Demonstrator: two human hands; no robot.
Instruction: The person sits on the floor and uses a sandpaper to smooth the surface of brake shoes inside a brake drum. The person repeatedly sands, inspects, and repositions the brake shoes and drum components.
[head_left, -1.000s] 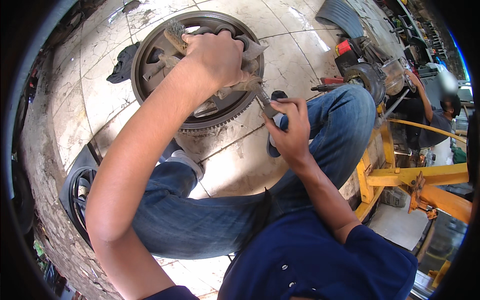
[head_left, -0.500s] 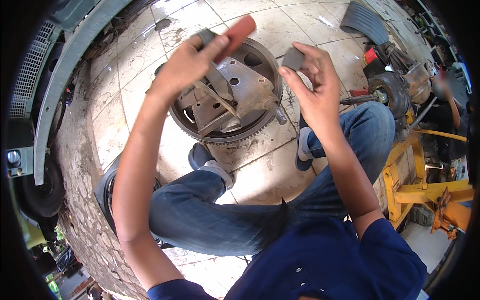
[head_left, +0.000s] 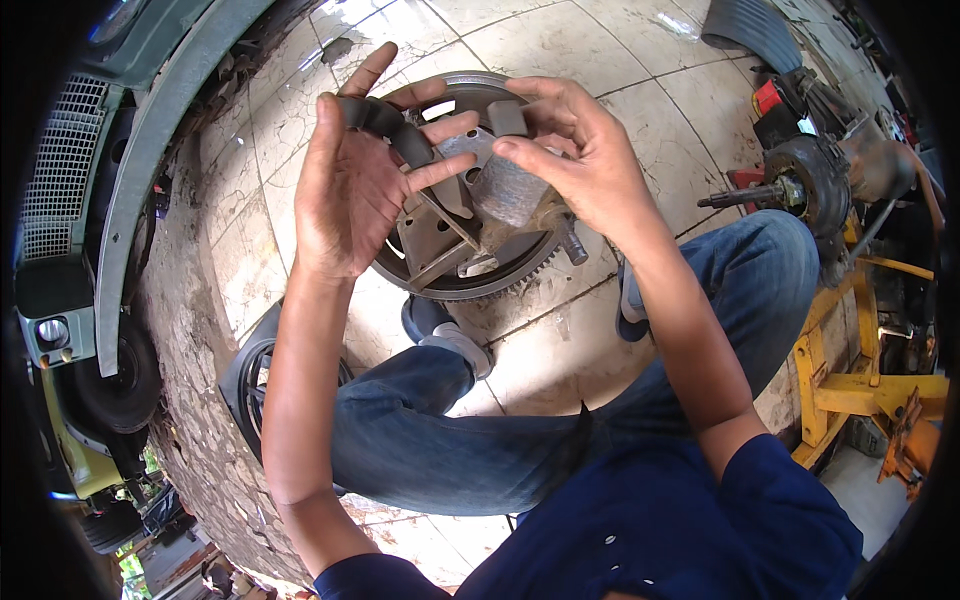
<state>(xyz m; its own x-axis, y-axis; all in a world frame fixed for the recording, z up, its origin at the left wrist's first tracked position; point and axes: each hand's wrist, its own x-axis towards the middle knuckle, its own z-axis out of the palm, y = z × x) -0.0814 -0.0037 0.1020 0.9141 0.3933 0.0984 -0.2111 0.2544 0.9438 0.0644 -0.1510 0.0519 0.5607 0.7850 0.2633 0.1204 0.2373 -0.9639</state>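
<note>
My left hand [head_left: 350,190] is raised palm up with its fingers spread, and a dark grey curved strip [head_left: 385,122] lies across them. To the right, my right hand [head_left: 580,150] pinches a small grey block [head_left: 507,118] between thumb and fingers. Between the hands, near the left fingertips, is a speckled grey curved piece [head_left: 512,188]; what supports it is unclear. Below lies a toothed flywheel [head_left: 485,291] on the floor, carrying a steel bracket [head_left: 430,245] with holes and a stub shaft [head_left: 574,243]. My hands partly hide both.
Tiled floor [head_left: 560,360] surrounds the flywheel. A greasy axle assembly [head_left: 822,190] and yellow stand [head_left: 835,395] are at right. A black ribbed part [head_left: 750,30] lies far right. Another round black part [head_left: 255,375] is by my left leg. A vehicle front [head_left: 75,170] borders the left.
My left hand has turned palm up and spread its fingers; the red thing it held no longer shows. My right hand has moved left with the grey block, closer to the left hand.
</note>
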